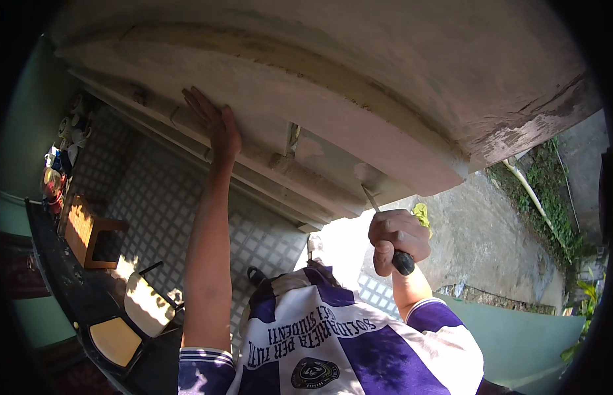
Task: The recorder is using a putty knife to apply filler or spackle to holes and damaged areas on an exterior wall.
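My left hand (221,128) lies open, fingers stretched out, against the pale plastered face of a stepped ledge (254,99). Lower right, my right hand (399,240) is closed round the black handle (404,262) of a slim metal-bladed tool (373,200). The blade's tip meets a patchy pale surface (329,164) inside the ledge's recess, to the right of a narrow opening (293,139). A small yellow-green thing (421,214) shows just behind my right hand; I cannot tell what it is.
Below are a tiled floor (142,191), a wooden stool (89,230), chairs (145,306) and a dark counter (46,257) bearing assorted items. A low green wall (517,342), concrete ground (478,243), a white pipe (530,197) and plants (557,178) are at the right.
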Action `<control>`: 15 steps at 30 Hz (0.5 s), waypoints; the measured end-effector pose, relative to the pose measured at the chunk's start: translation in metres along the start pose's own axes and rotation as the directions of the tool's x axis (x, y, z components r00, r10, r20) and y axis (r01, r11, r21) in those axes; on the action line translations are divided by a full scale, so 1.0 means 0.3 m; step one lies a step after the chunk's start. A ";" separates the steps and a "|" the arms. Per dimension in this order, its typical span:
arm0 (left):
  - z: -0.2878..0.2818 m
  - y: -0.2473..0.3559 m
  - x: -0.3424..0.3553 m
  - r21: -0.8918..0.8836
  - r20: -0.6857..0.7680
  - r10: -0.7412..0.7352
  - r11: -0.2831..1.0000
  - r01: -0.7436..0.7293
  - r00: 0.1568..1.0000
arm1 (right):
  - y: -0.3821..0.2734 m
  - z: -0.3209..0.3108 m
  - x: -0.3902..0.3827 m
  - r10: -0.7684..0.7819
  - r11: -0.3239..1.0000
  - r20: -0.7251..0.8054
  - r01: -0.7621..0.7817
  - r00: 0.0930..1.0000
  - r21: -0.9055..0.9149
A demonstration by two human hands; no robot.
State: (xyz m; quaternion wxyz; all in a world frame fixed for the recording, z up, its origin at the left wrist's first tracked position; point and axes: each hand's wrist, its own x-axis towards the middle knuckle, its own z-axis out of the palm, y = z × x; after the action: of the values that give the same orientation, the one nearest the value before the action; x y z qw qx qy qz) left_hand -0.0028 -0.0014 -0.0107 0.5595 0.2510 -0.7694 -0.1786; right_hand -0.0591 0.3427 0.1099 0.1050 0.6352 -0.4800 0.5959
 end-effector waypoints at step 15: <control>-0.001 -0.001 -0.004 -0.010 -0.004 -0.016 1.000 0.016 1.000 | -0.069 -0.003 0.014 -0.101 0.995 0.067 0.099 0.993 0.032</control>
State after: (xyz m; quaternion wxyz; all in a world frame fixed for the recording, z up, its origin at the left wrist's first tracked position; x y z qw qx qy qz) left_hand -0.0022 -0.0009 -0.0120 0.5608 0.2547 -0.7655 -0.1862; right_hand -0.0452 0.3520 0.1230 0.1089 0.6799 -0.4424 0.5745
